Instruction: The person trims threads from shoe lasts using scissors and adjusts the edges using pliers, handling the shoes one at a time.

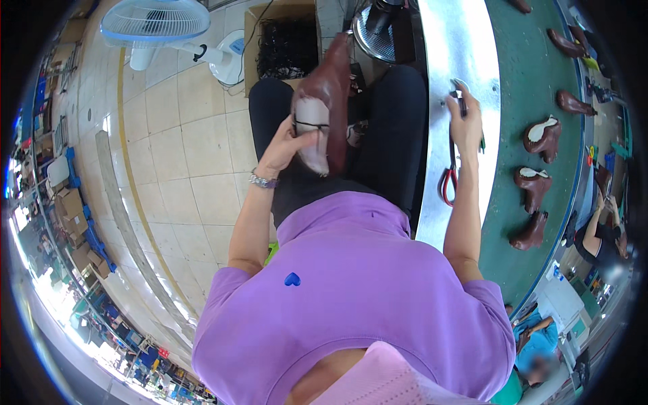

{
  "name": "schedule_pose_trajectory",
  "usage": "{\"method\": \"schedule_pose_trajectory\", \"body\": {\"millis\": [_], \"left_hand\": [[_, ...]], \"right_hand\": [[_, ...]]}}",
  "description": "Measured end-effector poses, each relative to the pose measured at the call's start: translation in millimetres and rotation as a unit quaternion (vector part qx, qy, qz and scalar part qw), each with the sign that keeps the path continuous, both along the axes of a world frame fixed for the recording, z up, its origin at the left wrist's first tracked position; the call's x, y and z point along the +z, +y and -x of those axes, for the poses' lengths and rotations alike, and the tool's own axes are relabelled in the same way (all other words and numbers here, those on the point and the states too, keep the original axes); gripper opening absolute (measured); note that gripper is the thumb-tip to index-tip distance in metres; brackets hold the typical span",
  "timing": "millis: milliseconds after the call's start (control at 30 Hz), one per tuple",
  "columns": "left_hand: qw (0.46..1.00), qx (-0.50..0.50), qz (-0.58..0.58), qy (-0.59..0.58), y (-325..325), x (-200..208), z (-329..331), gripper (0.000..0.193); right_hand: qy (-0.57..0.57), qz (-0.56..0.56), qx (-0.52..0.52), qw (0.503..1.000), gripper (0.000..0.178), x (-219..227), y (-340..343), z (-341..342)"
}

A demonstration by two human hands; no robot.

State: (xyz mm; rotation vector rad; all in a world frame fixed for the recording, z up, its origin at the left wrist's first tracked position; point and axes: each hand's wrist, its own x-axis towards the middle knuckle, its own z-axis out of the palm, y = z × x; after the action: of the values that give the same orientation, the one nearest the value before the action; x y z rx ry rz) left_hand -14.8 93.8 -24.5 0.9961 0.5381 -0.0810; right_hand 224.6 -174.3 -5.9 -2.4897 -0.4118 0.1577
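My left hand (287,150) grips a glossy brown boot (329,81) over my lap, the fingers and thumb around its sole area. The boot's pale sole (312,115) faces up, and a thin black band crosses it. Over the metal bench strip to the right, my right hand (466,125) has its fingers curled on a small dark tool (462,104) with a metallic end; its exact kind is unclear. Just below that hand, a red-handled hand tool (449,187) lies on the metal, its upper part running up beside my wrist.
Several brown boots (533,189) stand or lie on the green belt (503,270) beyond the metal strip (439,223). A cardboard box (251,57) of black strands sits ahead on the floor, beside a white fan (158,23). Other people (540,334) work at far right.
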Motion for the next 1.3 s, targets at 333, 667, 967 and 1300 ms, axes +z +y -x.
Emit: {"method": "schedule_pose_trajectory", "body": {"millis": [333,667,967,1300], "left_hand": [[0.996,-0.035,-0.069,0.037,8,66,-44,0.067],[0.891,0.035,-0.451,-0.029,-15,30,-66,0.061],[0.862,0.192,-0.465,-0.063,1,43,-105,0.021],[0.808,0.188,-0.549,-0.103,4,45,-102,0.017]], "right_hand": [[0.051,0.082,-0.039,0.995,0.047,-27,-55,-29],[0.529,-0.207,0.126,0.813,0.056,108,63,15],[0.629,-0.192,0.187,0.729,0.06,109,116,16],[0.439,-0.05,0.261,0.858,0.059,104,124,24]]}}
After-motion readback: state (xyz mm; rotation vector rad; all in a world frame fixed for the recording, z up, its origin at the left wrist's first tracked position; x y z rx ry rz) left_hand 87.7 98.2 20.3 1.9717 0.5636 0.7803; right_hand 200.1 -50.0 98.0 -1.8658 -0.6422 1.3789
